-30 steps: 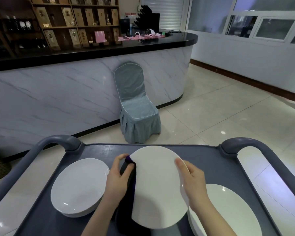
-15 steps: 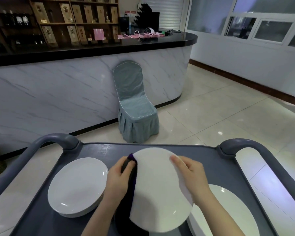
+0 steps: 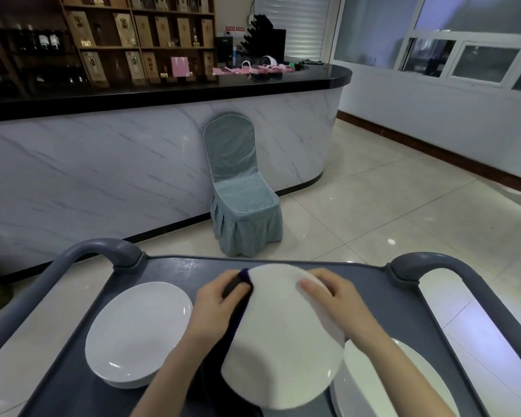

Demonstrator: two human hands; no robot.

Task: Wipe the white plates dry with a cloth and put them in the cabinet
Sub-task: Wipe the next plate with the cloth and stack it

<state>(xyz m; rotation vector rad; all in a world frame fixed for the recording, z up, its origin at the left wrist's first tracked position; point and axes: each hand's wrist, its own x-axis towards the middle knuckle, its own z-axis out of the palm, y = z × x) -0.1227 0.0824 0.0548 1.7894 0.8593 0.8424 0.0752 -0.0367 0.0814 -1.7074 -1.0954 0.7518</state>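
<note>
Left stack (image 3: 139, 332) and right stack (image 3: 403, 383) hem the cart (image 3: 175, 270); left hand (image 3: 220, 308) pinches the cloth (image 3: 243, 276), right hand (image 3: 334, 299), slid higher, grips the plate (image 3: 283, 344).

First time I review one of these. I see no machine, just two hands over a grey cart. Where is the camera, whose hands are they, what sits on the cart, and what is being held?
There is no robot. A person works bare-handed, and the single camera sits on their head, looking forward and down. The left hand grips a dark purple cloth against the edge of a white plate, which the right hand holds tilted above the grey cart. On the cart lie a stack of white plates at the left and another plate at the right. A covered chair stands beyond.
</note>
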